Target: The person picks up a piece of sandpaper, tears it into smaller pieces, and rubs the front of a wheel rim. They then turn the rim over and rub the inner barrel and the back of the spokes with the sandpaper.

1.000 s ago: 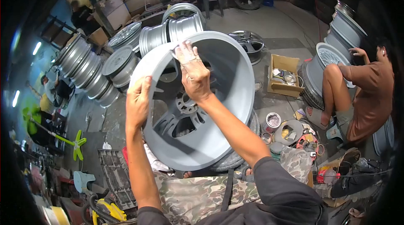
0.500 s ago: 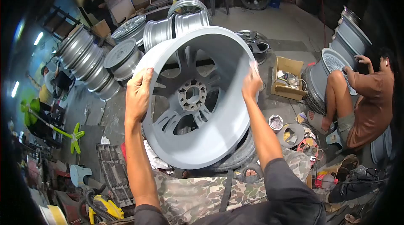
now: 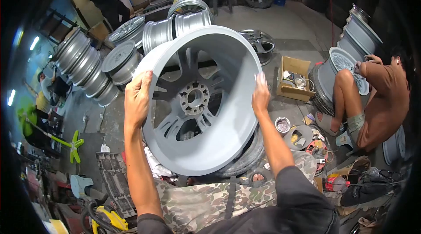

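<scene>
The large matte-grey metal wheel rim (image 3: 239, 135) is in front of the person, tilted with its open side toward them, so the spokes and centre hub can be seen through the barrel. The hands are apart, one at each side of this wheel rim. The left hand (image 3: 138, 100) is clamped on its left edge, the thumb lying upward along it, probably to keep the tilt steady. The right hand (image 3: 260, 96) is at its right edge with fingers pointing up; I cannot tell whether it grips or only touches. Under the wheel rim lies a black rubber tyre (image 3: 251, 157), which seems to serve as a soft support. Near its right side stands an open brown cardboard box (image 3: 294, 92), perhaps placed there for easy reach.
</scene>
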`<action>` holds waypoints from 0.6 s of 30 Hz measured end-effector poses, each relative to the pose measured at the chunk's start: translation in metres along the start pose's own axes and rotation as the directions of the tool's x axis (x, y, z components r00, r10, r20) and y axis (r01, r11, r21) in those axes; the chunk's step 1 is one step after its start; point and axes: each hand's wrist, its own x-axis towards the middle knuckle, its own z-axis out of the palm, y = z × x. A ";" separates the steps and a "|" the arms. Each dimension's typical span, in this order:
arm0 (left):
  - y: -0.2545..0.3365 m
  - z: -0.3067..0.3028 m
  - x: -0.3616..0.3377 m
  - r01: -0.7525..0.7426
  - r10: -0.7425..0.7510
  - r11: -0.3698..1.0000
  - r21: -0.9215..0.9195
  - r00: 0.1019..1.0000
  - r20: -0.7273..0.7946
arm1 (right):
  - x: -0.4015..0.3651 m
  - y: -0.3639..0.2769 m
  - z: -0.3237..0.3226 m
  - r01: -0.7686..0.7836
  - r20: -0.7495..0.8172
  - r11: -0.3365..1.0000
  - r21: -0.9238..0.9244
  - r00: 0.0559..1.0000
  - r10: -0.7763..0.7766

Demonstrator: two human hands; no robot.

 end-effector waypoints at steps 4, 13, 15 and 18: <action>0.000 0.000 -0.002 0.042 -0.042 0.999 0.001 0.999 0.013 | -0.026 0.007 0.001 -0.222 -0.007 0.974 0.049 0.975 0.222; 0.011 0.004 -0.006 0.018 -0.017 0.999 0.027 0.999 -0.036 | 0.118 -0.241 -0.007 0.518 -0.335 0.747 0.417 0.851 -0.404; 0.004 0.000 -0.004 0.008 -0.007 1.000 0.016 1.000 -0.028 | 0.105 -0.258 -0.024 0.654 -0.275 0.577 0.489 0.744 -0.609; 0.002 -0.002 -0.007 0.002 -0.001 1.000 0.010 1.000 -0.020 | 0.123 -0.221 -0.010 0.610 -0.257 0.702 0.369 0.792 -0.554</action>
